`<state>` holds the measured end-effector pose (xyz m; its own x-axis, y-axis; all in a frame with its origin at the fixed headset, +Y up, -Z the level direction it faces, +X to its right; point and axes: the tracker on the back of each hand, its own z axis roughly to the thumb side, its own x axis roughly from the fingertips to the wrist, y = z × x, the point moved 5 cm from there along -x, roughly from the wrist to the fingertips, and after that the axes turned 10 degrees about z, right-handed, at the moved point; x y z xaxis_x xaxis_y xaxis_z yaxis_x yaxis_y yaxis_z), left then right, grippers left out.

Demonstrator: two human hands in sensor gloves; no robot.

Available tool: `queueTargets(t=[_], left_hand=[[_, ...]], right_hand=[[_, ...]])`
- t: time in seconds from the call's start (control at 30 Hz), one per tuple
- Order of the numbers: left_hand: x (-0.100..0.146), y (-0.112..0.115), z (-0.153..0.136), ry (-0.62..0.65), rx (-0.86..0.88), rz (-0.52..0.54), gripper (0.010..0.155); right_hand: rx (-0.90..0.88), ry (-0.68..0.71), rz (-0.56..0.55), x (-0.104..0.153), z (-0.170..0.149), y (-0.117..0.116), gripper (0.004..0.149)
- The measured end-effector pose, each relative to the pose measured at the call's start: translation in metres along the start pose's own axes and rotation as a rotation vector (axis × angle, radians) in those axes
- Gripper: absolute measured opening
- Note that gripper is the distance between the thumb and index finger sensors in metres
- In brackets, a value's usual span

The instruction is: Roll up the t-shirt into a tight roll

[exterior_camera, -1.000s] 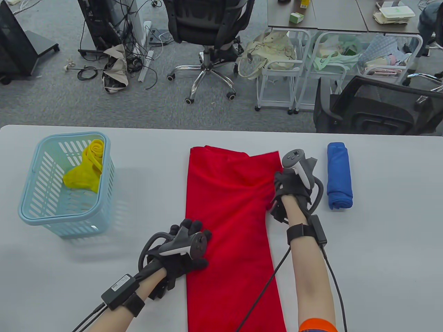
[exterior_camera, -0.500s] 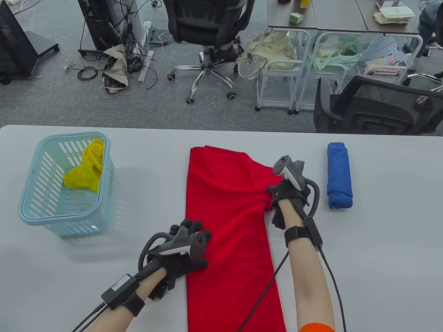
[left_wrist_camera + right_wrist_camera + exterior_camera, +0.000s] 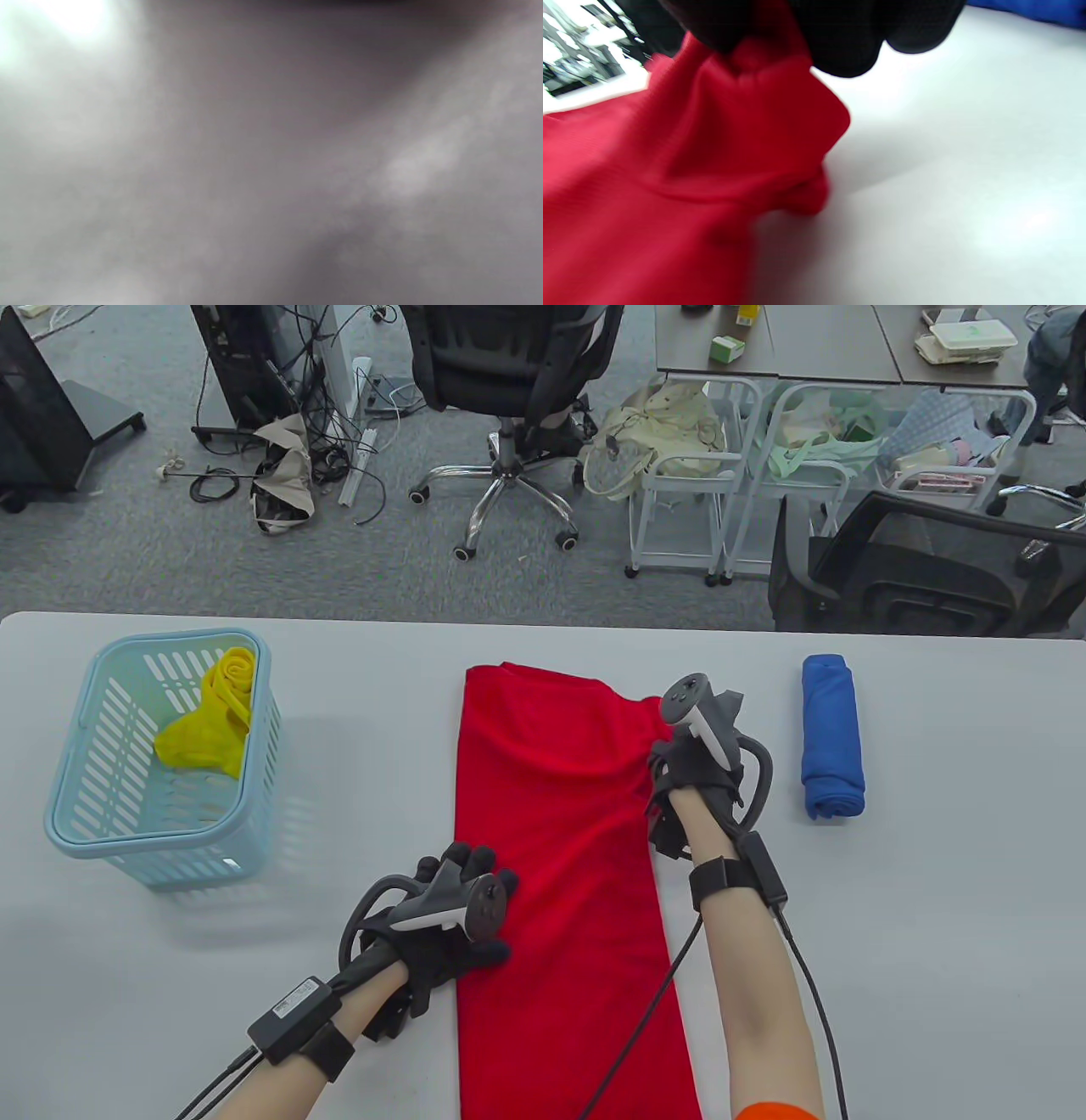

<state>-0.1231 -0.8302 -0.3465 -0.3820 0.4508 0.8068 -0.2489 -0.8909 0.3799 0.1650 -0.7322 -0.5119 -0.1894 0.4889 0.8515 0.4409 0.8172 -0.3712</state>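
From above, the red shirt [image 3: 560,848] lies long and flat in the middle of the table [image 3: 933,942]. Your left hand [image 3: 441,933] rests flat on its left edge, fingers spread. Your right hand [image 3: 696,768] grips the shirt's right side, far up. No roll has started, so I think all the rolling is left.

Your left wrist view is only gray blur.

Your right wrist view shows fingers [image 3: 840,38] pinching a bunched red fold.

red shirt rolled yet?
No. The red t-shirt lies in a long flat strip; the right hand pinches its edge.
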Motion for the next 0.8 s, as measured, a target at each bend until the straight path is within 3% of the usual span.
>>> queueTargets(t=[0.07, 0.1, 0.17, 0.27, 0.37, 0.47, 0.57, 0.67, 0.7, 0.8], left_hand=[[0.0, 0.0, 0.0, 0.0, 0.002, -0.001, 0.079], [0.0, 0.0, 0.0, 0.0, 0.002, -0.001, 0.079], [0.0, 0.0, 0.0, 0.0, 0.002, -0.001, 0.079], [0.0, 0.0, 0.0, -0.002, 0.003, -0.001, 0.079], [0.0, 0.0, 0.0, -0.003, 0.002, -0.001, 0.079], [0.0, 0.0, 0.0, -0.002, 0.003, -0.002, 0.079], [0.0, 0.0, 0.0, -0.002, 0.001, 0.0, 0.079], [0.0, -0.008, -0.007, -0.064, -0.069, 0.025, 0.079], [0.0, -0.014, -0.013, -0.124, -0.117, 0.05, 0.079], [0.001, -0.021, -0.022, -0.17, -0.127, 0.086, 0.075]], right_hand=[[-0.107, 0.336, 0.144, 0.021, 0.03, 0.0, 0.043], [-0.151, 0.411, 0.244, 0.033, 0.039, -0.004, 0.047], [-0.104, 0.491, 0.316, 0.051, 0.052, -0.007, 0.053], [0.092, 0.412, 0.199, 0.057, 0.053, -0.004, 0.055], [0.182, 0.394, 0.206, 0.053, 0.052, -0.018, 0.056], [0.261, 0.419, 0.324, 0.049, 0.054, -0.054, 0.061], [0.472, 0.42, 0.466, 0.048, 0.054, -0.104, 0.07], [0.64, 0.347, 0.478, 0.043, 0.048, -0.135, 0.073], [0.681, 0.326, 0.413, 0.041, 0.05, -0.135, 0.073], [0.647, 0.268, 0.395, 0.03, 0.052, -0.129, 0.073]])
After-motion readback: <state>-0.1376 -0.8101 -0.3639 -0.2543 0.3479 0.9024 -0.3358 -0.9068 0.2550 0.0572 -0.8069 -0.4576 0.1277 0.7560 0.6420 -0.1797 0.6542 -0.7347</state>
